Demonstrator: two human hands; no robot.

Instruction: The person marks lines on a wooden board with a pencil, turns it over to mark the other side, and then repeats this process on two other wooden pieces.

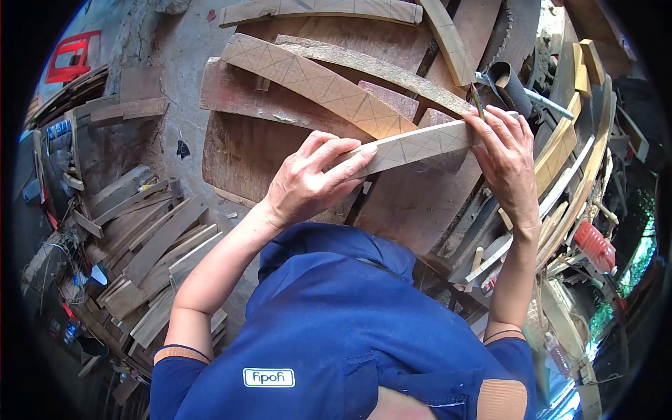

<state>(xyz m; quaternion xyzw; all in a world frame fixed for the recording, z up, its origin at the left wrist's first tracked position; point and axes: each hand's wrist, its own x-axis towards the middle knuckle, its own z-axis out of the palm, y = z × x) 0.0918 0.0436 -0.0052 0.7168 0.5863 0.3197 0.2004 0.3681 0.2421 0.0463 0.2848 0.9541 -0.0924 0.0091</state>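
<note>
A narrow wooden strip (420,148) with criss-cross pencil lines spans between my two hands, tilted up toward the right. My left hand (311,175) is closed on its left end, thumb and fingers along the edges. At the other end my right hand (502,150) grips the strip, and a thin pencil (477,101) sticks up from between its fingers. Just beyond lies a wider wooden board (315,84) with similar zigzag markings. A curved rough-edged board (378,63) rests behind that one.
Under these pieces is a worn wooden bench top (241,150). A dark cup-like holder (502,80) stands at the far right of it. Stacked offcuts (161,245) fill the floor at left. Long wooden strips (560,154) and a red plastic container (595,247) are at right.
</note>
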